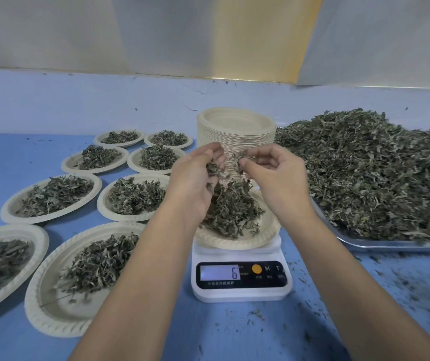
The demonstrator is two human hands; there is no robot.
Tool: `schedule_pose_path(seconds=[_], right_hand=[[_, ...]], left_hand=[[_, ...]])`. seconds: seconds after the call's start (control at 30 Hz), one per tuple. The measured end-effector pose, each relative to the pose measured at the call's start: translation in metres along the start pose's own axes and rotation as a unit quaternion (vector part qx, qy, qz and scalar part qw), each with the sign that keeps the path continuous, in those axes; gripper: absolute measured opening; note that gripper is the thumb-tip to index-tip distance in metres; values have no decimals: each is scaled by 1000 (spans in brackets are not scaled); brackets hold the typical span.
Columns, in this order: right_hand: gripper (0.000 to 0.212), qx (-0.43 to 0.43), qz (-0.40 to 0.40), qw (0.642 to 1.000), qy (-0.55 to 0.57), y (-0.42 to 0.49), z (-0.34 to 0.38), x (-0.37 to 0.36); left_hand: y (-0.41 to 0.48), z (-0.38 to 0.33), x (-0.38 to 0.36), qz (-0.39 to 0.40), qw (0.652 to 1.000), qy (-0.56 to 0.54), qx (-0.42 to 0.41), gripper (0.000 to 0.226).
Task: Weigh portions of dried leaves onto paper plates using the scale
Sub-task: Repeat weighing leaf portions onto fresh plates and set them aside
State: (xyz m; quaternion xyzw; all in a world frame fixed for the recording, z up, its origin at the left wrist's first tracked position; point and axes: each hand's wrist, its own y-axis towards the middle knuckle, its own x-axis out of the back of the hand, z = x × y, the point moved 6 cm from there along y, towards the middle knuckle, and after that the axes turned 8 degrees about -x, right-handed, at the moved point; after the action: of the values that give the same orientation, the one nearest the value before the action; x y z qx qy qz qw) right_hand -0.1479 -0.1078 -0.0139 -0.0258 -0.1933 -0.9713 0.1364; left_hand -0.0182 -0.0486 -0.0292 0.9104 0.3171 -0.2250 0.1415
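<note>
The blue desk point(234, 334) already carries loose crumbs toward its right front edge, so spillage is a real risk here. The heap of dried leaves point(364, 173) fills the tray point(364, 244) along the right edge. Filled plates point(8, 212) crowd the left side, close enough for stray bits to land in finished portions. The scale point(242, 293) sits near the front centre, with the plate point(234, 243) holding a mound on top. The left hand point(193, 183) cups leaves in curled fingers and the right hand point(276, 175) pinches a tuft, both above that plate. A wrist brushing its rim would falsify the display point(220, 272), which shows 6. Releasing too much at once would probably overshoot.
</note>
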Motion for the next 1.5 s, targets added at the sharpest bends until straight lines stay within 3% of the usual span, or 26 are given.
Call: schedule_pose_path(seconds=[0.6,0.8,1.2,1.37,1.5], right_hand=[[16,9,-3,999,-50,-2,-1,0],[13,-34,102,979,-173,-6,-10,-11],[12,-13,45,997,-69,-5,-4,-7],[13,29,93,995,-30,-13,12,-15],[23,14,124,992,-25,-16,12,-24]], left_hand=[[9,0,12,-18,999,-11,-24,26],[8,1,13,-24,999,-8,-19,24],[7,-2,12,-22,999,-26,-17,25],[1,-1,4,-4,1000,-19,-4,26],[-4,2,-5,11,1000,0,0,27]])
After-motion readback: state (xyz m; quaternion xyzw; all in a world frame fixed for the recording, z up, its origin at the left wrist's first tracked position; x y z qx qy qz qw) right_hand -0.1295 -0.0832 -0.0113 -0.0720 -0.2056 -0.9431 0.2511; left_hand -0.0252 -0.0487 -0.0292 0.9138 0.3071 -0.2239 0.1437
